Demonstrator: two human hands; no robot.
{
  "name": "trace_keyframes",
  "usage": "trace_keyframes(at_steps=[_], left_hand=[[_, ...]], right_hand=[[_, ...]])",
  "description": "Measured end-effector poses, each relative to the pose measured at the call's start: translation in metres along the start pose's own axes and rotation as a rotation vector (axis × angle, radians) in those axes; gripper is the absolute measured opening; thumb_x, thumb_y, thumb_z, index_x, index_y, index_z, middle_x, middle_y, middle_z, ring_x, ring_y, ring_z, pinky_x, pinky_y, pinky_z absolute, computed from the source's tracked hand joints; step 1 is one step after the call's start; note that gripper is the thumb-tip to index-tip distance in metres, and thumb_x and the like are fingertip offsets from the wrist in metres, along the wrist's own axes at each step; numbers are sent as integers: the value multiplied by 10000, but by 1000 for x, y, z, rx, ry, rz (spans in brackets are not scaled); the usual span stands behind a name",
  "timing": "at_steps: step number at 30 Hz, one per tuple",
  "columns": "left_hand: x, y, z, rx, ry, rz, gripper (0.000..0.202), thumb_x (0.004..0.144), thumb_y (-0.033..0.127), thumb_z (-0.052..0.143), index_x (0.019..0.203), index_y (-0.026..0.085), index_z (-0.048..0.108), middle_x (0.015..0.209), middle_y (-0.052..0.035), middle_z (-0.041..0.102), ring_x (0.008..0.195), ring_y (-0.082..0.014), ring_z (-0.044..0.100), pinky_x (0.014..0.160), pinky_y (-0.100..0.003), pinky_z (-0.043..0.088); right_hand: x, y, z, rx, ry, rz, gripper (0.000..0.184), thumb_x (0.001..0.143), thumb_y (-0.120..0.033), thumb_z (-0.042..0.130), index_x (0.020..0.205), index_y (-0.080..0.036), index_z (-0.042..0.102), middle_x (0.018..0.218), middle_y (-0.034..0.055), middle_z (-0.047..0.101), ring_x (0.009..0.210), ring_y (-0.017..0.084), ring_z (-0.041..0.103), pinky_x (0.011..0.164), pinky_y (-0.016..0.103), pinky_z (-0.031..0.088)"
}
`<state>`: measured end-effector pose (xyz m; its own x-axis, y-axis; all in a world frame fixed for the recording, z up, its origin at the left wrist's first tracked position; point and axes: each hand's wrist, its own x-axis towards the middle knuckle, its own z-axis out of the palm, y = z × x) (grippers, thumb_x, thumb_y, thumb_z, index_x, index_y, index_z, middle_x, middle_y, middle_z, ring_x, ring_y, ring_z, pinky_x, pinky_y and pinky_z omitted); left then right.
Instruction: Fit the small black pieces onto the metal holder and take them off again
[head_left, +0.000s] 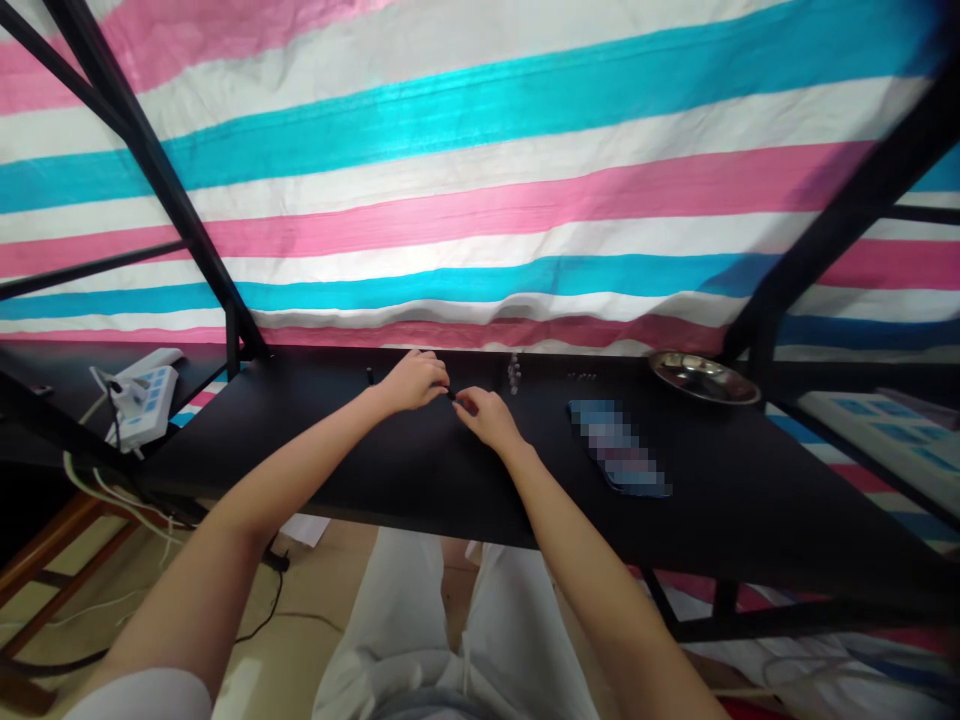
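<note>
My left hand and my right hand meet over the black table, fingers pinched. Between their fingertips is a small dark stick-like piece, mostly covered by the fingers; its exact kind is too small to make out. Left of my left hand, a short black peg-like piece stands on the tabletop. Beyond my right hand, a cluster of clear, shiny bead-like pieces lies near the back edge. Farther right is a row of several tiny pieces.
A blurred phone-shaped object and a round metal dish occupy the right side of the black table. Black frame bars slope up on both sides, before a striped sheet. A white power strip lies at left.
</note>
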<state>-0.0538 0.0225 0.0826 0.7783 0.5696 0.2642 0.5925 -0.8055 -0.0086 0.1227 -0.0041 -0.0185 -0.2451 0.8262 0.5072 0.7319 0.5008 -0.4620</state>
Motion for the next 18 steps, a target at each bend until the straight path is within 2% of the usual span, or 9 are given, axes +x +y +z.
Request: trace_keyframes(at_steps=[4,7,9,12,18], left_hand=[[5,-46,-19,86,-71,-121,94,680,223,638,750,221,701,864,-40,669,921,-231,537,802,-333,357],[1,-79,-19,152,-170,-270,80,634,207,667,702,214,709,812,-45,670,872,-229,539,759,-313,358],[-3,-93,-15,177,-214,-350,75,612,211,684,682,215,710,800,-44,670,894,-242,532,767,-317,349],[-10,-101,-9,201,-241,-400,83,600,221,699,682,214,710,804,-50,671,937,-255,517,781,-320,334],[-15,-104,-4,278,-270,-391,104,629,233,671,724,216,711,840,-67,673,919,-240,501,749,-299,324]], right_hand=[[-2,2,2,60,5,16,278,812,-302,492,1041,-164,567,815,37,608,654,134,531,650,260,397],[-3,5,2,58,-3,37,265,813,-296,485,1024,-167,579,786,32,601,641,132,526,629,251,402],[-4,6,2,53,-10,48,254,813,-290,482,1011,-171,586,773,28,599,636,131,525,625,249,404],[-3,6,1,50,-19,62,244,808,-274,482,1001,-172,590,764,26,601,631,131,525,626,249,405],[-3,4,0,37,-29,75,237,807,-267,478,995,-180,594,764,24,607,634,132,530,627,250,408]])
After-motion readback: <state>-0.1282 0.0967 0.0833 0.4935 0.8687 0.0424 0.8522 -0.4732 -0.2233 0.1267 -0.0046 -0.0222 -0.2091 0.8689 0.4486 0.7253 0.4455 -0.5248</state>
